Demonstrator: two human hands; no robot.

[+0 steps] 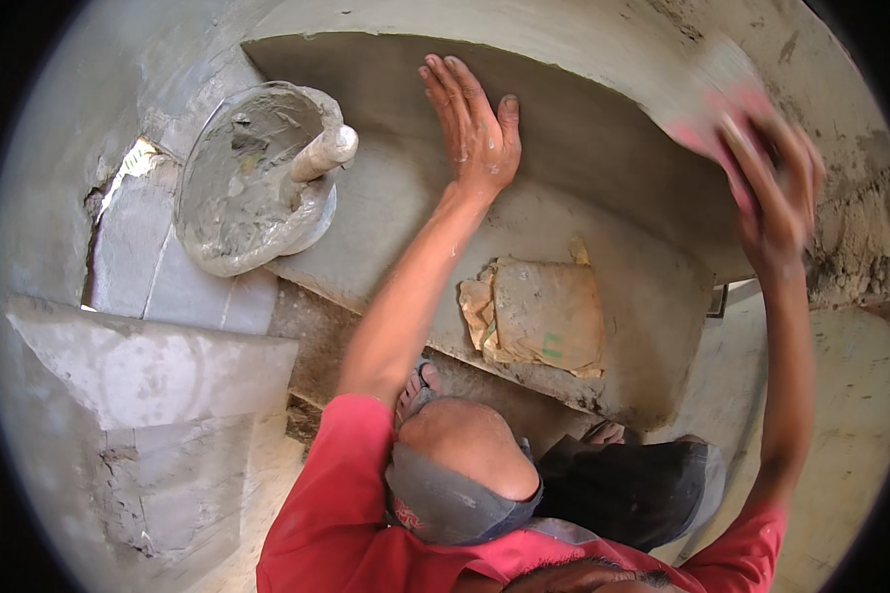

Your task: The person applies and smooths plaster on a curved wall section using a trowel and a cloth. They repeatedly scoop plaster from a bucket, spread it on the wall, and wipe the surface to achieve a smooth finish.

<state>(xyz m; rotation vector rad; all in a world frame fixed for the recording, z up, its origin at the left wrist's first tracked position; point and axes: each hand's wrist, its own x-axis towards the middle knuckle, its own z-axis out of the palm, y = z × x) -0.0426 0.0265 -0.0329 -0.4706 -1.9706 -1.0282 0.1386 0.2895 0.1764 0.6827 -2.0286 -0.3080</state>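
My left hand [480, 143] lies flat with its fingers stretched out against the smooth grey riser [564, 133], and it holds nothing. At the upper right, my right hand [781, 193] is closed around a wide brush [714, 109] with a pink handle and pale bristles, smeared by motion. The brush is at the pale upper edge of the riser. Left of my left hand stands a round tub [190, 203] of wet grey cement. A thick, cement-smeared handle [324, 153] sticks out of it; the tool's other end is hidden in the mix.
A folded brown paper bag [549, 314], dusted with cement, lies on the grey step [653, 361] below my hands. My bent knee [470, 445] and feet are at the step's front edge. Lower left, a pale slab [168, 356] juts from the wall.
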